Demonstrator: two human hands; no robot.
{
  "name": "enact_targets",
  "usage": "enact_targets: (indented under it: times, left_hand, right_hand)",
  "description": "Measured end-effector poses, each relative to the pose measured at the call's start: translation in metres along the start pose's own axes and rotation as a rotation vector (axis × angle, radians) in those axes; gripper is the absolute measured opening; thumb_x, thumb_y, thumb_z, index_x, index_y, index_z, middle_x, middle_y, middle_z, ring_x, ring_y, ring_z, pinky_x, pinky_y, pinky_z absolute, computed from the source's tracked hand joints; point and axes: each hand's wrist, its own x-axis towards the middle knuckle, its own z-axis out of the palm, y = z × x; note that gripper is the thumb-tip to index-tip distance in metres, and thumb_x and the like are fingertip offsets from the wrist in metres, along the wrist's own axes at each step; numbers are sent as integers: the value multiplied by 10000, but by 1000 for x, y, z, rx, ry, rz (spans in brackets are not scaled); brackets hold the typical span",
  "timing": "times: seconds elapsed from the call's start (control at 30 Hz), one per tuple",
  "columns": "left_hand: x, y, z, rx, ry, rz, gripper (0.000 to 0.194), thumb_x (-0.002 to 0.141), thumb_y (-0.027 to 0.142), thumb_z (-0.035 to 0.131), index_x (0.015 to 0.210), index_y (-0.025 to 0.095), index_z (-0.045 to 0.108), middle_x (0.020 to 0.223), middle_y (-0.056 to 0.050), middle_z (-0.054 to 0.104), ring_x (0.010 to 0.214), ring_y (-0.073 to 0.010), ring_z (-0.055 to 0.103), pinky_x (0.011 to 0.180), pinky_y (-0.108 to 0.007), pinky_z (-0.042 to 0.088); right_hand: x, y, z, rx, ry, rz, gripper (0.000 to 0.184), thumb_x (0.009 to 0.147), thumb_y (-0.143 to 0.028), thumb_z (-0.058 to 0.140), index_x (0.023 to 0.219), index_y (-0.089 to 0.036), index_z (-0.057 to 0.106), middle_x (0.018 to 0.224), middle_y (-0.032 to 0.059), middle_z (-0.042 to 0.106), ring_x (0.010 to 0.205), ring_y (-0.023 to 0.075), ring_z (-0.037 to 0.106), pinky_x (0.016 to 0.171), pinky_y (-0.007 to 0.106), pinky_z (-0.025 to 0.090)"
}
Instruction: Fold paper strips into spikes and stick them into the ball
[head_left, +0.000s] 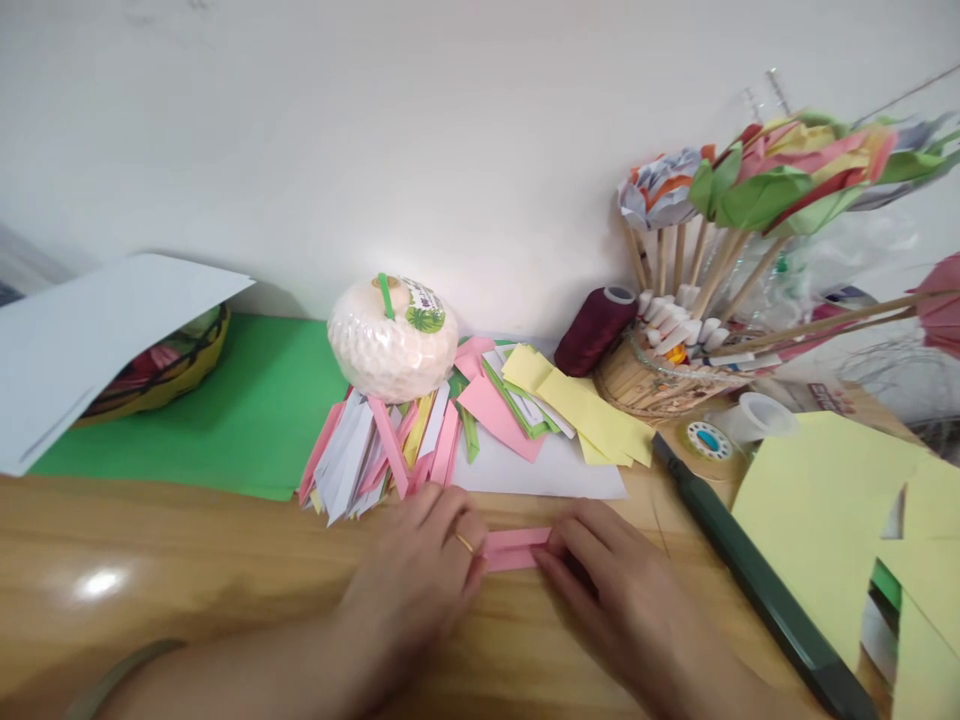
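Observation:
A small pink paper strip (516,552), with a fold line running along its length, lies low over the wooden table between my two hands. My left hand (424,555), a ring on one finger, pinches the strip's left end. The right end is pinched between the thumb and fingers of my right hand (611,565). Just beyond my left hand is a pile of folded paper strips (379,445) in pink, white and yellow. Behind the strip lie loose pink, green and yellow paper pieces (574,400) on a white sheet (517,475).
A wrapped coconut (394,340) stands on green paper (262,400). White sheets (112,330) overhang a basket at left. At right are a maroon thread spool (596,330), a basket (637,375) of paper flowers, a tape roll (707,440), a dark long tool (757,580) and yellow paper (810,500).

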Motion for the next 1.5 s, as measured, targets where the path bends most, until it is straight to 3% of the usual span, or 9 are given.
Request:
enact_targets:
  times: [0.1, 0.2, 0.27, 0.47, 0.77, 0.9, 1.17, 1.33, 1.5]
  left_hand:
    - [-1, -2, 1, -33, 61, 105, 149, 894, 111, 472, 914, 173, 606, 948, -38, 628, 833, -223, 485, 698, -367, 432]
    - [-1, -3, 1, -81, 73, 118, 148, 926, 171, 476, 918, 191, 623, 865, -14, 638, 828, -212, 481, 724, -363, 428]
    - [-1, -4, 0, -116, 66, 83, 159, 931, 178, 468, 910, 178, 626, 828, -15, 633, 811, -202, 481, 727, -354, 431]
    - [-3, -9, -2, -147, 47, 64, 163, 912, 176, 499, 822, 154, 633, 793, -31, 629, 800, -198, 494, 780, -378, 443]
    - [-4, -14, 2, -54, 259, 214, 152, 933, 182, 513, 859, 193, 646, 771, 17, 658, 795, -153, 537, 724, -305, 441]
    - [-4, -11, 2, 6, 275, 253, 203, 952, 162, 461, 836, 160, 628, 712, 8, 625, 745, -145, 552, 689, -292, 455]
    - [-12, -14, -7, 152, 24, 458, 266, 938, 95, 360, 1065, 95, 594, 909, -52, 640, 836, -190, 561, 892, -380, 421]
    - [-16, -17, -4, 118, -170, 381, 295, 920, 115, 385, 1172, 124, 538, 1028, -29, 642, 887, -170, 576, 794, -293, 462]
    - [-16, -16, -7, 135, -113, 419, 317, 961, 160, 326, 1195, 131, 538, 1110, -30, 653, 965, -163, 579, 850, -266, 449]
  right_hand:
    - [0, -1, -4, -84, 55, -97, 235, 951, -204, 384, 805, -178, 566, 815, 69, 594, 728, 186, 567, 619, 315, 496]
    - [0, -6, -7, -191, 50, -381, 330, 975, -165, 275, 1073, -143, 589, 1016, 107, 645, 979, 223, 569, 788, 370, 519]
    - [0, -9, -5, -213, 19, -474, 375, 971, -135, 243, 1187, -110, 549, 1099, 113, 646, 1074, 222, 542, 856, 371, 515]
    - [0, -14, 3, -180, -56, -364, 343, 921, -76, 335, 1179, -98, 560, 1094, 124, 647, 1035, 216, 577, 836, 342, 550]
    - [2, -11, 5, -60, -80, -319, 323, 960, -132, 320, 1196, -90, 536, 1070, 139, 616, 995, 223, 556, 826, 361, 547]
    - [1, -5, 11, 57, -76, -241, 290, 945, -126, 403, 1198, -154, 541, 1024, 102, 598, 944, 199, 551, 794, 333, 531]
    - [3, -8, 12, 191, -14, -179, 261, 901, -91, 458, 1104, -178, 596, 942, 84, 576, 871, 199, 525, 716, 329, 498]
    - [8, -9, 14, 336, 32, -68, 223, 894, -94, 487, 997, -225, 636, 910, 49, 569, 851, 170, 535, 714, 294, 487]
    - [8, -6, 15, 417, 7, -30, 276, 883, -77, 496, 1056, -261, 610, 935, 32, 561, 874, 157, 540, 734, 280, 487]
